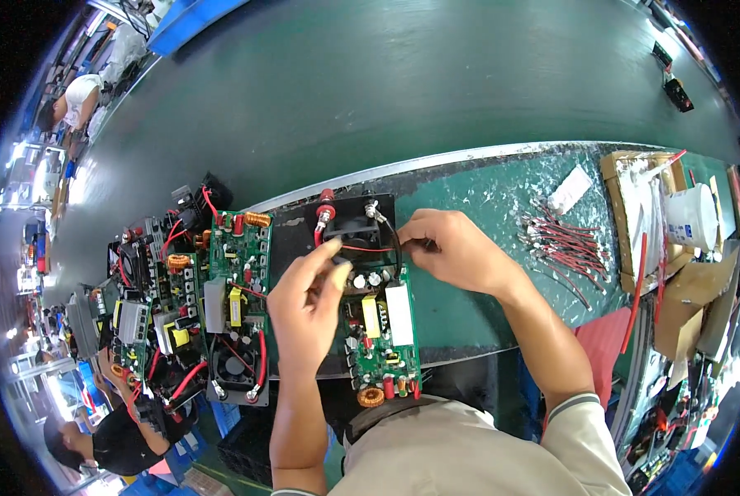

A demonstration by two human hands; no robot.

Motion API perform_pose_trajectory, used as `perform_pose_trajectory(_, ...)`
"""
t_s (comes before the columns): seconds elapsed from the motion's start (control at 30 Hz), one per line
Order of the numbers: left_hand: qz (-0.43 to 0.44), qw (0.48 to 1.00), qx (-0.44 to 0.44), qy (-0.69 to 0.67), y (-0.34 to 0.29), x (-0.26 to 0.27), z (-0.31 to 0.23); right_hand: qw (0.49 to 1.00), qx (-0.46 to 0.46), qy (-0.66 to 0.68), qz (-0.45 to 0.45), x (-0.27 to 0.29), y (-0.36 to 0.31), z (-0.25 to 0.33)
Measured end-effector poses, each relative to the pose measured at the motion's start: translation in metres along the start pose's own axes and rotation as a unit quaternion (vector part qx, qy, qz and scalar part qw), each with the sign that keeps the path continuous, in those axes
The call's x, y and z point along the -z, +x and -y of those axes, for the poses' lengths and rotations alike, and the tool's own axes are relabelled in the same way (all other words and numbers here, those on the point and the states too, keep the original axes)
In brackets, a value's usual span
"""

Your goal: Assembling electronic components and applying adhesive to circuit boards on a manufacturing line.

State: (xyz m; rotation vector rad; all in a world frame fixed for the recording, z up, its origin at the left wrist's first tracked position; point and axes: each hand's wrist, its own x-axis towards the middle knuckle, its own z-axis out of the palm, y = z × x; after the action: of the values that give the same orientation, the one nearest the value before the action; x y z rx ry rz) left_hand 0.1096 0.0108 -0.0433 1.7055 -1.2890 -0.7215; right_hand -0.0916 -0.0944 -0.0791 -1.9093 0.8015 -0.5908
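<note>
A green circuit board (397, 361) with coils and capacitors lies in front of me, joined to a black end panel (378, 202) with a fan (355, 231). A red terminal (326, 210) and a metal terminal with a black cable (398, 248) stand on the panel. A thin red wire (368, 249) runs across beside the fan, between my hands. My left hand (305, 310) is at the wire's left end, thumb and forefinger curved with a gap between them. At its other end, my right hand (456, 252) has its fingers pinched together by the black cable; the fingertips are partly hidden.
Several similar assemblies (237, 322) crowd the bench on the left. A bundle of red and black wires (564, 244) lies to the right, near a cardboard box (613, 186) and a white tub (690, 217). Another person (122, 438) works at lower left.
</note>
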Motion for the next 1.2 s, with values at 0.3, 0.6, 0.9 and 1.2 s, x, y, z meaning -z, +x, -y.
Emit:
perform_pose_trajectory(0.3, -0.045, 0.995, -0.085, 0.035, 0.001, 0.012, 0.028, 0.997, -0.023, 0.068, 0.013, 0.003, 0.002, -0.01)
perform_pose_trajectory(0.6, -0.114, 0.99, -0.021, -0.076, -0.007, -0.016, 0.072, 0.993, -0.051, 0.103, 0.019, 0.003, 0.004, -0.003)
perform_pose_trajectory(0.9, -0.124, 0.986, -0.033, -0.107, -0.001, -0.02, 0.075, 0.998, -0.021, 0.055, 0.024, 0.002, 0.004, -0.006)
perform_pose_trajectory(1.2, -0.132, 0.98, -0.037, -0.147, -0.002, -0.022, 0.077, 0.998, 0.004, 0.043, 0.037, 0.001, 0.004, -0.011)
